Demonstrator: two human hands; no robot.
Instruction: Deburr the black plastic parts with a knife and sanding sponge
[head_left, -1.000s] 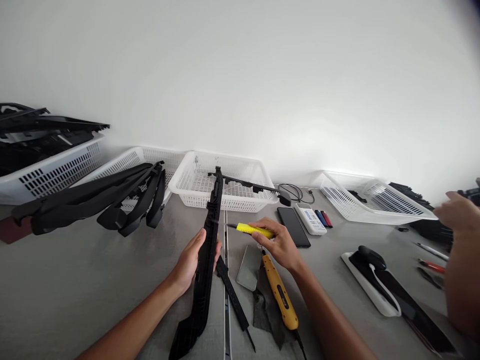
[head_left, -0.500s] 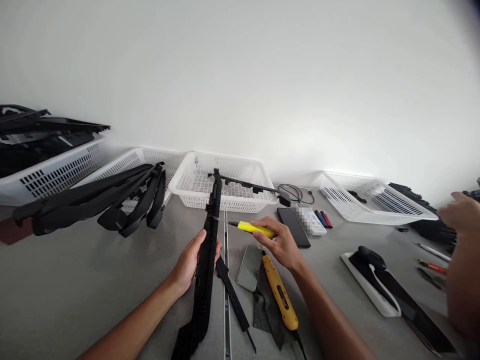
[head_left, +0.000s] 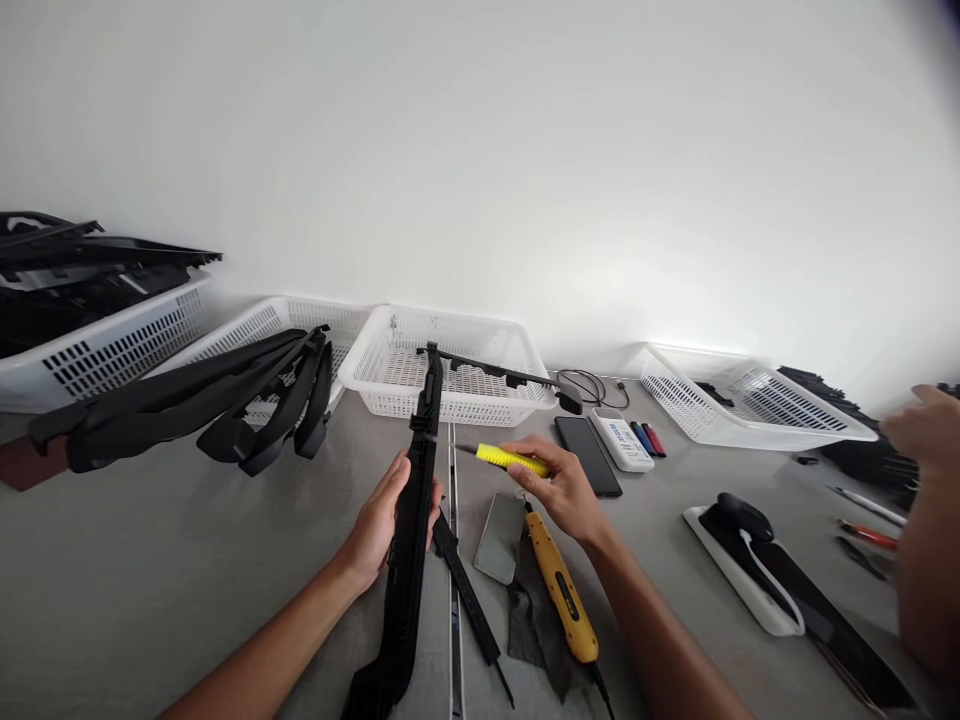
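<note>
Left hand (head_left: 382, 520) clamped on the long black plastic strip (head_left: 411, 540) raised off the surface (head_left: 187, 560), right hand (head_left: 566, 490) closed on the yellow knife (head_left: 510, 459), blade at its edge: trimming judged underway, needing steady control; positions match 1 second earlier.

The left hand (head_left: 379, 520) grips a long black plastic strip (head_left: 411, 540) (tilted up toward a white basket (head_left: 450, 365)) while the right hand (head_left: 562, 492) holds a yellow knife (head_left: 511, 459) beside it.
</note>
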